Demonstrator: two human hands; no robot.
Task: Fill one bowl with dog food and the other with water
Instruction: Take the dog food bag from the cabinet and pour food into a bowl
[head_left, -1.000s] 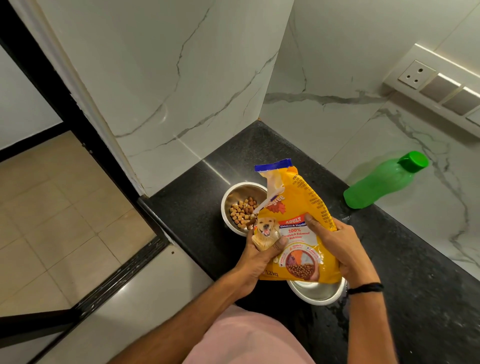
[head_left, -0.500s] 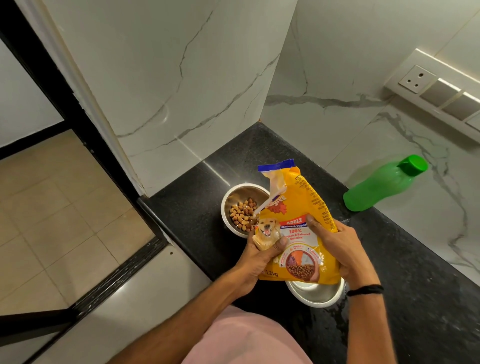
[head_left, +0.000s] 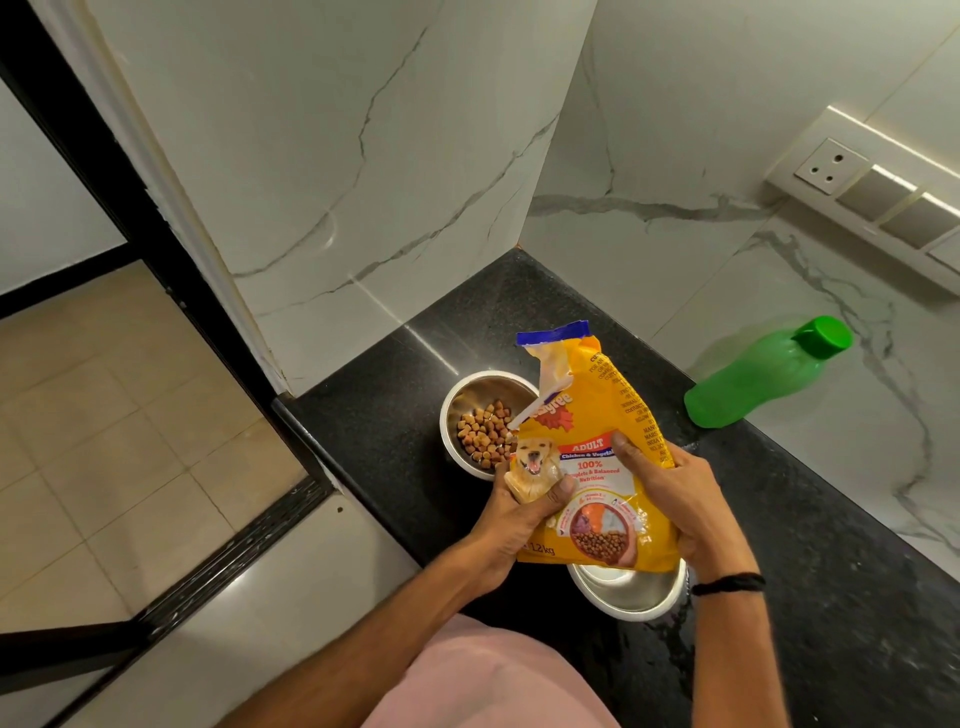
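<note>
Head view, yellow dog-food bag (head_left: 592, 415), printed "ADULT", "100%", "1.2kg"

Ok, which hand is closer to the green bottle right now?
Right. The right hand grips the right edge of the dog food bag, below-left of the green bottle, apart from it. The left hand grips its left edge, farther off, beside the kibble bowl.

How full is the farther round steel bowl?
Partly full: brown kibble lies in the round steel bowl, its inner wall bare above.
</note>
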